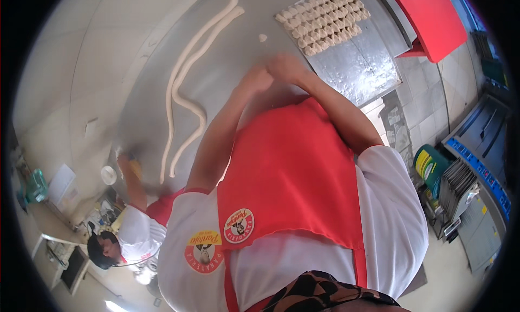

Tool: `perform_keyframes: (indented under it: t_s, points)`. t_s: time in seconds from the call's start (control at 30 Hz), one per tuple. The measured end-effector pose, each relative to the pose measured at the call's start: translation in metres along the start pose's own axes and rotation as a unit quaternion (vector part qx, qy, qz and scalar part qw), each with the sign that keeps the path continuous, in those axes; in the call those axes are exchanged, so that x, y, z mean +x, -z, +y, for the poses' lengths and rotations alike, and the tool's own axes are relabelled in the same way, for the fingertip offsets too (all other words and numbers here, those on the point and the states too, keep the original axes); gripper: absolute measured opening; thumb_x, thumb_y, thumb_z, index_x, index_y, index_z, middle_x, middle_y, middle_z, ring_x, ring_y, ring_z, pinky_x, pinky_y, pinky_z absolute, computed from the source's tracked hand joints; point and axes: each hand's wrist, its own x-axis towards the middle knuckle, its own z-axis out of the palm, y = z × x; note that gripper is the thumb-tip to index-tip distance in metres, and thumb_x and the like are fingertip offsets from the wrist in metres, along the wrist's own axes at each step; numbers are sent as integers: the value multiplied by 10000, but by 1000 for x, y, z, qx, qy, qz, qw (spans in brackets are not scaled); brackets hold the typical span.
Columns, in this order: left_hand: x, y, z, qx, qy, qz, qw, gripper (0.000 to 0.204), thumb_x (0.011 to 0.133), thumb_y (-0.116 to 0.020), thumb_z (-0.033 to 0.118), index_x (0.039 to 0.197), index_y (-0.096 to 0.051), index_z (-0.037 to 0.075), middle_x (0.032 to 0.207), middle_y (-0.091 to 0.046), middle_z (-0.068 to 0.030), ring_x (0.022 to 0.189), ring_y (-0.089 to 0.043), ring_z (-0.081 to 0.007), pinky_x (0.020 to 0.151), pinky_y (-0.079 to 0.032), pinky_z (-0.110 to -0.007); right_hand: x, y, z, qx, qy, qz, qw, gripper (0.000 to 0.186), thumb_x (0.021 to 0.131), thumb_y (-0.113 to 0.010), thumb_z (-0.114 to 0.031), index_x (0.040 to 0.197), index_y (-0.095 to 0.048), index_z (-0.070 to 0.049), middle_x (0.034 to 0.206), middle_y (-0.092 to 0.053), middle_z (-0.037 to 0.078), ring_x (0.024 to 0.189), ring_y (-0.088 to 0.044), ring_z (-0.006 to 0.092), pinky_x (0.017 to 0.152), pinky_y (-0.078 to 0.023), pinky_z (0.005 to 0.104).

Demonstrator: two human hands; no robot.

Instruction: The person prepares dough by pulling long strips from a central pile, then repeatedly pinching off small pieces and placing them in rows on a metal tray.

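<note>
My left hand (259,78) and my right hand (287,68) are close together over the metal table (146,111), in front of my red apron. Both are smeared by motion, so their fingers and anything between them cannot be made out. A small lump of dough (262,38) lies on the table just beyond them. To their left stretch two long, wavy dough ropes, one on the outer side (169,95) and one on the inner side (197,112). On the right, a metal tray (360,65) holds rows of small shaped dough pieces (325,19) over its far part.
At the left end of the table a co-worker (138,230) in white and red reaches over it, near a white round container (108,175). A red plastic chair or stool (428,19) stands beyond the tray. A green container (430,168) and stacked trays (460,184) are at the right.
</note>
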Motion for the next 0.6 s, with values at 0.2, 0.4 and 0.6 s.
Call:
perform_keyframes:
  t_s: [0.2, 0.4, 0.6]
  points:
    - [8, 51, -42, -418, 223, -29, 880, 282, 897, -705, 324, 950, -650, 52, 658, -559, 3, 648, -555, -75, 612, -464, -244, -78, 120, 100, 358, -117, 197, 905, 406, 909, -500, -311, 1190, -660, -66, 1021, -683, 77, 908, -623, 220, 752, -516, 401]
    - [9, 44, -25, -186, 131, 124, 966, 384, 848, -778, 286, 1054, -611, 8, 796, -590, -56, 738, -603, -212, 750, -520, -333, -80, 159, 238, 102, -274, 407, 865, 431, 892, -663, -350, 1121, -699, 14, 906, -713, 112, 862, -679, 224, 752, -523, 339]
    - [-13, 22, -20, -55, 3, 145, 988, 516, 834, -763, 191, 1297, -565, 77, 1139, -612, -197, 989, -638, -270, 883, -512, -377, -50, 117, 160, 135, -281, 485, 817, 364, 853, -725, -330, 1044, -722, -20, 881, -727, 175, 819, -706, 281, 745, -541, 384]
